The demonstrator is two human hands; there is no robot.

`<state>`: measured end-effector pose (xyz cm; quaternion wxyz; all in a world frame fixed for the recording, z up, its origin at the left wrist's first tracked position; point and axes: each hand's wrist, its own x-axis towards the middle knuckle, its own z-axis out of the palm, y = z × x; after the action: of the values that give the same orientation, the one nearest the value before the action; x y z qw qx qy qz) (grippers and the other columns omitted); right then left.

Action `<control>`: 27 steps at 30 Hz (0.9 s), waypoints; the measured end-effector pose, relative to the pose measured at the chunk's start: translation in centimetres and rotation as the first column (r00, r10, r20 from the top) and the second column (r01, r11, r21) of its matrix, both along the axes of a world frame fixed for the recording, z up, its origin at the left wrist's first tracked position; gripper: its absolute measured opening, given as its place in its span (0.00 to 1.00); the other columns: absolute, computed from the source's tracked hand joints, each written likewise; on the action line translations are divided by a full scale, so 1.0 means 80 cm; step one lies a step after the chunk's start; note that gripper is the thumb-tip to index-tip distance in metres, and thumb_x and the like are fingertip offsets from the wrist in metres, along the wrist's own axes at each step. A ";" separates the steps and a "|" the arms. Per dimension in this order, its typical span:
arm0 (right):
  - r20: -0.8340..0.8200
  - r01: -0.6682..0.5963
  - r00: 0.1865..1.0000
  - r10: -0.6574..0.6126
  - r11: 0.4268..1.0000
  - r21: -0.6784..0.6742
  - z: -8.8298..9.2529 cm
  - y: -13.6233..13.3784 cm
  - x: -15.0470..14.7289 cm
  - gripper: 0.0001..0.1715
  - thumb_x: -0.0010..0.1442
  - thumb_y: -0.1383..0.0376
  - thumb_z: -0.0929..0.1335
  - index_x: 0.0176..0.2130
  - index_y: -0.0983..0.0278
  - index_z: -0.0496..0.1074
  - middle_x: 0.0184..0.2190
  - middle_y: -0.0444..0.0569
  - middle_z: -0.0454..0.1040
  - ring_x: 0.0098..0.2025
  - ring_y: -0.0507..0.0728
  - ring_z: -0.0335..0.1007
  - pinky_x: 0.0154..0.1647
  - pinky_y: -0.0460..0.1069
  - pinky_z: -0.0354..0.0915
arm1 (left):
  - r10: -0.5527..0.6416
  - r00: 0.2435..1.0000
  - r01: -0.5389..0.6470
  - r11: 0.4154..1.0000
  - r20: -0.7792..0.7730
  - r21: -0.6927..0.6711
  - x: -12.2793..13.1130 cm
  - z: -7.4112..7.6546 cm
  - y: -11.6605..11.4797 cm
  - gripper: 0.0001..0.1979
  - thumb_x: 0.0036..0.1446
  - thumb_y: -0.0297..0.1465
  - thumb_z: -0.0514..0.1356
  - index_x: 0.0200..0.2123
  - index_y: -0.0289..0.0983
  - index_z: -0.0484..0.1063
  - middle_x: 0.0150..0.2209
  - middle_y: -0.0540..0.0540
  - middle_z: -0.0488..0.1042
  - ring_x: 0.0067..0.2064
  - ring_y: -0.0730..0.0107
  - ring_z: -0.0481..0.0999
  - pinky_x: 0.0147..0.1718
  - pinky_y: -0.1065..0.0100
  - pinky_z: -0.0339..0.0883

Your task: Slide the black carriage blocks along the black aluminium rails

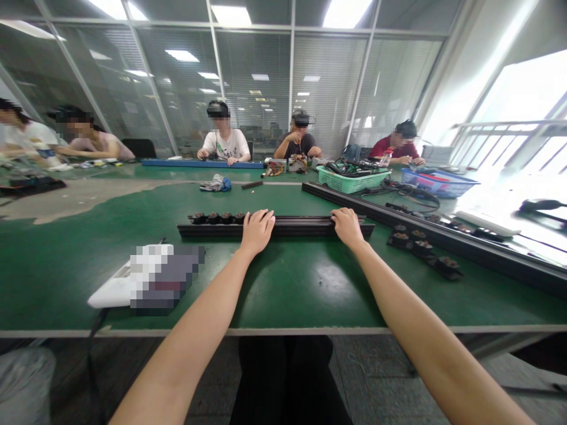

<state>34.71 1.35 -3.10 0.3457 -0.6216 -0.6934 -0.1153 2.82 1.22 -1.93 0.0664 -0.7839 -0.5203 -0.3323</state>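
Note:
A long black rail [212, 231] lies crosswise on the green table in front of me. Several small black parts with coppery tops [227, 218] stand in a row along its left portion. My left hand [257, 230] is closed over the rail near its middle, just right of that row. Toward the rail's right end, my right hand [348, 225] grips it with bent fingers. The fingertips of both hands are partly hidden behind the rail, and I cannot see whether they also touch a smaller piece there.
A longer black rail [469, 241] runs diagonally on the right, with loose coppery-topped parts [423, 248] beside it. Farther back are a green basket [349, 182] of cables, a blue basket [443, 186] and gloves [217, 183]. A white device [115, 286] lies left. Several people sit opposite.

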 end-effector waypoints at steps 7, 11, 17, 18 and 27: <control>-0.017 0.036 0.999 -0.036 0.999 -0.001 0.000 -0.001 0.006 0.22 0.66 0.70 0.60 0.48 0.64 0.80 0.47 0.60 0.77 0.51 0.66 0.66 0.54 0.59 0.61 | 0.005 1.000 -0.005 1.000 -0.002 0.001 0.000 -0.001 0.001 0.26 0.76 0.39 0.42 0.64 0.44 0.73 0.66 0.44 0.72 0.68 0.60 0.66 0.73 0.47 0.46; -0.008 0.043 0.999 -0.043 0.999 -0.018 0.000 -0.001 0.009 0.22 0.66 0.70 0.61 0.49 0.65 0.80 0.49 0.61 0.77 0.51 0.67 0.66 0.55 0.59 0.61 | 0.005 1.000 -0.005 1.000 -0.011 0.004 0.000 -0.001 0.002 0.26 0.76 0.39 0.42 0.64 0.44 0.72 0.66 0.44 0.72 0.68 0.60 0.66 0.73 0.48 0.46; -0.012 0.047 0.999 -0.047 0.999 -0.012 0.000 0.000 0.010 0.22 0.66 0.70 0.61 0.49 0.65 0.81 0.48 0.61 0.77 0.51 0.67 0.66 0.54 0.60 0.61 | 0.005 1.000 -0.005 1.000 -0.010 0.009 0.000 -0.002 0.001 0.26 0.76 0.39 0.42 0.64 0.44 0.72 0.66 0.44 0.72 0.68 0.60 0.67 0.73 0.47 0.46; -0.013 0.046 0.999 -0.047 0.999 -0.011 0.000 0.000 0.010 0.22 0.66 0.70 0.61 0.49 0.64 0.81 0.48 0.61 0.77 0.51 0.67 0.66 0.54 0.60 0.61 | 0.006 1.000 -0.006 1.000 -0.009 0.009 0.000 -0.002 0.001 0.26 0.76 0.39 0.42 0.64 0.44 0.72 0.66 0.44 0.72 0.68 0.60 0.67 0.73 0.47 0.46; -0.023 0.047 0.999 -0.047 0.999 0.000 0.000 -0.001 0.012 0.22 0.65 0.71 0.61 0.49 0.64 0.81 0.48 0.62 0.77 0.51 0.68 0.66 0.54 0.61 0.62 | 0.000 1.000 0.000 1.000 0.004 -0.002 0.001 0.001 -0.001 0.26 0.75 0.39 0.42 0.64 0.45 0.72 0.66 0.44 0.72 0.69 0.60 0.66 0.73 0.47 0.46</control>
<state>35.67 1.27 -3.07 0.3512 -0.6388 -0.6745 -0.1163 2.87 1.13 -1.87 0.0643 -0.7832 -0.5209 -0.3333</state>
